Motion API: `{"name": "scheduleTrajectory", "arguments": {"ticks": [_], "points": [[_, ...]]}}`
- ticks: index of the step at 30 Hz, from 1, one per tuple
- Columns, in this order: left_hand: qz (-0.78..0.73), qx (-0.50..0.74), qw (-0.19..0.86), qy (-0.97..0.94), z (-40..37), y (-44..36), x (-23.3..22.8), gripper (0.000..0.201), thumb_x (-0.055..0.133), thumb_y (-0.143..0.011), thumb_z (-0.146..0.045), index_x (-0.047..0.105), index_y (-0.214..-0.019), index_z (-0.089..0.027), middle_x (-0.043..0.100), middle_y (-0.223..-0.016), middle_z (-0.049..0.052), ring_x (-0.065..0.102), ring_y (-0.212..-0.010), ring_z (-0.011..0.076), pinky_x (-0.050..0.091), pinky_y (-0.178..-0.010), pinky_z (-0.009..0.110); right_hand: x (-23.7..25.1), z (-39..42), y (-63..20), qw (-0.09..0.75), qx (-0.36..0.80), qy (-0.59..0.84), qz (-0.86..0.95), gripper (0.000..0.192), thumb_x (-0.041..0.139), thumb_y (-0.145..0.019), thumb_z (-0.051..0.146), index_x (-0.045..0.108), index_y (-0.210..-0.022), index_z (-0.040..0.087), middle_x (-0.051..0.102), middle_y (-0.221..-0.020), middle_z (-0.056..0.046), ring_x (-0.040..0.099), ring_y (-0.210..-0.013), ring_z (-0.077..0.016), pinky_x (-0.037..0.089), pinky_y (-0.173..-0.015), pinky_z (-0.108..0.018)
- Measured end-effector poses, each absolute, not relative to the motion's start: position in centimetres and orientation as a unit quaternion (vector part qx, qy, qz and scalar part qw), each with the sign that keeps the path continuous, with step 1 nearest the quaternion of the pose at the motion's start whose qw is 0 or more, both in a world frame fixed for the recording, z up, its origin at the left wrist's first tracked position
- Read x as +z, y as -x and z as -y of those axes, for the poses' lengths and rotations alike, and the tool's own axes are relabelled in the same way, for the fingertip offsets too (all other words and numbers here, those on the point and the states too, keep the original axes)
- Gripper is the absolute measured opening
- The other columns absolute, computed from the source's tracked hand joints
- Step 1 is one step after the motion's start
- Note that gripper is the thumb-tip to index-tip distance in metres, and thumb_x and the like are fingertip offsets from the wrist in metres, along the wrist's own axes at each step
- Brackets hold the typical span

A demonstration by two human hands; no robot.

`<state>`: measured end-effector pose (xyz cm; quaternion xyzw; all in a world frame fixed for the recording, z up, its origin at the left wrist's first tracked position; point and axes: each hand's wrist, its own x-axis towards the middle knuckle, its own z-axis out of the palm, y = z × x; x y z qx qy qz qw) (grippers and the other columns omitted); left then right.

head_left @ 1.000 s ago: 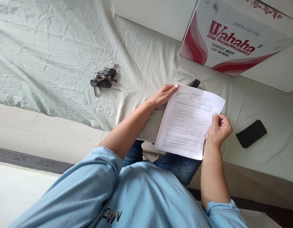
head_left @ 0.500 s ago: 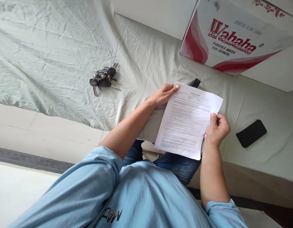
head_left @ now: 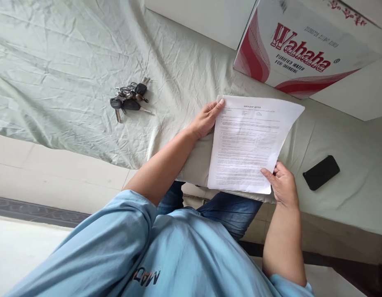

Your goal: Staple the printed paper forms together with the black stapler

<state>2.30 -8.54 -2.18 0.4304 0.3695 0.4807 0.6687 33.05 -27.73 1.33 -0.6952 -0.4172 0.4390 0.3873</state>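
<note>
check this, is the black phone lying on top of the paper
No, the black phone lies on the sheet, apart from the paper held by both hands.

White paper [head_left: 249,144] with black print; pale green sheet [head_left: 70,62]; black phone [head_left: 321,173]; red-and-white box [head_left: 302,45]; light blue shirt [head_left: 178,255]; blue jeans [head_left: 231,212].

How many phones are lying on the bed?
1: a black phone lies on the bedsheet, just beyond the right hand. The printed paper could hide something underneath.
</note>
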Motion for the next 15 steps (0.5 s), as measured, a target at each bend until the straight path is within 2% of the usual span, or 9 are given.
{"name": "scheduleTrajectory", "arguments": {"ticks": [2,5,8,10,13,15], "points": [[-0.375,0.496,0.664,-0.414,8.5,-2.5,-2.0,0.069,0.06,-0.111,-0.09,0.078,-0.11,-0.023,0.085,-0.099,0.007,0.088,-0.111,0.0277,0.072,-0.09,0.041,1.9,29.2,-32.8,0.395,0.458,0.699,0.381,0.067,0.113,-0.066,0.067,0.086,-0.11,0.023,0.093,-0.112,-0.011,0.088,-0.106,-0.0326,0.073,-0.098,-0.05],[-0.376,0.504,0.661,-0.408,8.5,-2.4,-1.8,0.069,0.059,-0.111,-0.09,0.079,-0.114,-0.024,0.086,-0.101,0.008,0.087,-0.118,0.0302,0.072,-0.092,0.044,2.3,30.4,-32.4,0.45,0.387,0.725,0.348,0.06,0.114,-0.063,0.063,0.087,-0.099,0.023,0.091,-0.099,-0.007,0.086,-0.097,-0.0318,0.072,-0.093,-0.05],[-0.342,0.511,0.659,-0.433,8.6,-1.8,-2.0,0.07,0.079,-0.097,-0.092,0.078,-0.11,-0.023,0.086,-0.103,0.008,0.086,-0.119,0.032,0.07,-0.099,0.046,4.1,29.9,-32.8,0.542,0.224,0.732,0.347,0.055,0.114,-0.06,0.059,0.09,-0.095,0.024,0.087,-0.092,-0.004,0.079,-0.084,-0.0282,0.07,-0.084,-0.05],[-0.317,0.522,0.652,-0.449,8.7,-1.1,-2.0,0.069,0.096,-0.084,-0.086,0.079,-0.108,-0.023,0.085,-0.105,0.007,0.085,-0.116,0.0299,0.068,-0.103,0.045,6.5,29.0,-33.7,0.581,0.111,0.708,0.386,0.052,0.113,-0.062,0.057,0.092,-0.097,0.026,0.084,-0.091,-0.004,0.077,-0.083,-0.0295,0.068,-0.083,-0.054],[-0.299,0.523,0.64,-0.476,8.5,0.3,-1.9,0.07,0.106,-0.073,-0.078,0.082,-0.11,-0.023,0.085,-0.109,0.005,0.082,-0.11,0.0259,0.065,-0.103,0.041,11.1,27.8,-35.0,0.548,0.041,0.662,0.509,0.034,0.112,-0.073,0.055,0.093,-0.09,0.033,0.073,-0.076,-0.004,0.075,-0.082,-0.0324,0.066,-0.082,-0.057],[-0.289,0.492,0.633,-0.524,8.3,1.1,-1.7,0.075,0.107,-0.07,-0.08,0.085,-0.114,-0.022,0.085,-0.108,0.006,0.08,-0.104,0.024,0.063,-0.096,0.038,13.4,27.3,-35.4,0.519,0.049,0.646,0.558,0.029,0.113,-0.072,0.052,0.094,-0.087,0.036,0.074,-0.075,-0.003,0.072,-0.077,-0.0304,0.065,-0.08,-0.056]]}}
